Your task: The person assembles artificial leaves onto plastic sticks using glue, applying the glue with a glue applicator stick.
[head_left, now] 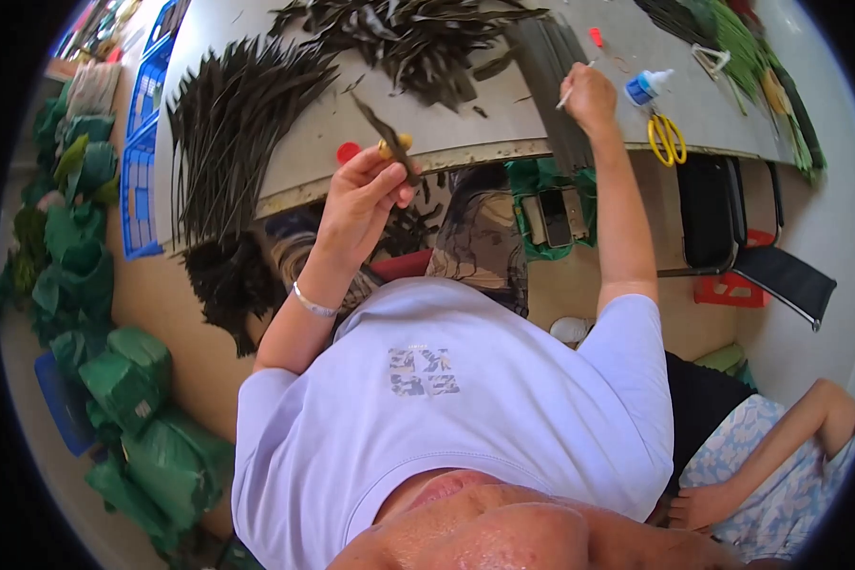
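Note:
My left hand [363,198] is raised at the table's near edge, pinching a narrow dark leaf-shaped piece [380,123] between thumb and fingers. Beside it at the fingertips is a small yellow thing [396,145], whose kind I cannot make out. Further right, my right hand [592,98] is closed around a thin white stick [565,99]. It is over a row of long dark strips [546,66] that hangs past the table edge. A fan of dark leaf-shaped pieces [242,123] lies at the left, and a loose heap of them [408,43] at the far middle.
On the table [494,123] are a red round cap [349,152], a blue-and-white bottle [646,86] and yellow-handled scissors [667,140]. A phone [554,218] lies below the edge. Blue crates [142,180] and green bundles [128,380] stand left, a black chair [708,214] right. Another person's arm [779,465] shows lower right.

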Demonstrator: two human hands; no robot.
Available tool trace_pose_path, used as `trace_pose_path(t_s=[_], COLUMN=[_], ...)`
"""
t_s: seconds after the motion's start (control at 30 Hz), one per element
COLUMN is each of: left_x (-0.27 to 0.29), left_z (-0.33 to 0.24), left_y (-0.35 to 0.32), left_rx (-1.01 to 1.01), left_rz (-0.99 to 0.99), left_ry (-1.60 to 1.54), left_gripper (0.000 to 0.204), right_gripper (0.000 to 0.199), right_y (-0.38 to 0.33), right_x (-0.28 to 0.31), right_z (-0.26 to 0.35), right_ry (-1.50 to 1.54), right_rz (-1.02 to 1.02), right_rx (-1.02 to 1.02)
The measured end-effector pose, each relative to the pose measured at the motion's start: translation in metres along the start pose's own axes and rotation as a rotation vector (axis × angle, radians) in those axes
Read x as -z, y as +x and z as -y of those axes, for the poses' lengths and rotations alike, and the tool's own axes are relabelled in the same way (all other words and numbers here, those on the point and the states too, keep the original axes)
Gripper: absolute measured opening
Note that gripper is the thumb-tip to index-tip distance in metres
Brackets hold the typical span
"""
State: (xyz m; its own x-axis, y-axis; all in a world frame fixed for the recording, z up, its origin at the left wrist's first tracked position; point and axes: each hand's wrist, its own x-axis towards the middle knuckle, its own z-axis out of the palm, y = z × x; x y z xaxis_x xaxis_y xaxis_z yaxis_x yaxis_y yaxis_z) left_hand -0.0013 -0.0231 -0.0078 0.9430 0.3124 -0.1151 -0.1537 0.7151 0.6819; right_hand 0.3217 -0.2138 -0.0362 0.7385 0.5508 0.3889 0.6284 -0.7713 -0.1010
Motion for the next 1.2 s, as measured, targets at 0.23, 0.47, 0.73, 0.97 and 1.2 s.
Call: trace_pose_path(t_s=[0.23, 0.47, 0.73, 0.97, 1.2], left_x=[0.002, 0.007, 0.009, 0.013, 0.009], left_z=[0.004, 0.004, 0.004, 0.011, 0.004], left_y=[-0.004, -0.010, 0.000, 0.001, -0.004], left_rx=[-0.047, -0.085, -0.138, -0.167, -0.192], left_rz=[0.041, 0.042, 0.023, 0.014, 0.066], left_ry=[0.049, 0.067, -0.026, -0.095, -0.099], left_gripper=[0.021, 0.013, 0.027, 0.028, 0.028], right_gripper=[0.015, 0.014, 0.005, 0.007, 0.013], right_y=[0.014, 0.007, -0.065, -0.137, -0.148], right_x=[0.007, 0.007, 0.105, 0.129, 0.128], right_z=[0.015, 0.011, 0.112, 0.166, 0.167], right_ry=[0.113, 0.210, 0.909, 1.112, 1.068], right_rz=[0.144, 0.056, -0.121, 0.010, 0.081], right_rx=[0.005, -0.016, -0.046, 0.195, 0.314])
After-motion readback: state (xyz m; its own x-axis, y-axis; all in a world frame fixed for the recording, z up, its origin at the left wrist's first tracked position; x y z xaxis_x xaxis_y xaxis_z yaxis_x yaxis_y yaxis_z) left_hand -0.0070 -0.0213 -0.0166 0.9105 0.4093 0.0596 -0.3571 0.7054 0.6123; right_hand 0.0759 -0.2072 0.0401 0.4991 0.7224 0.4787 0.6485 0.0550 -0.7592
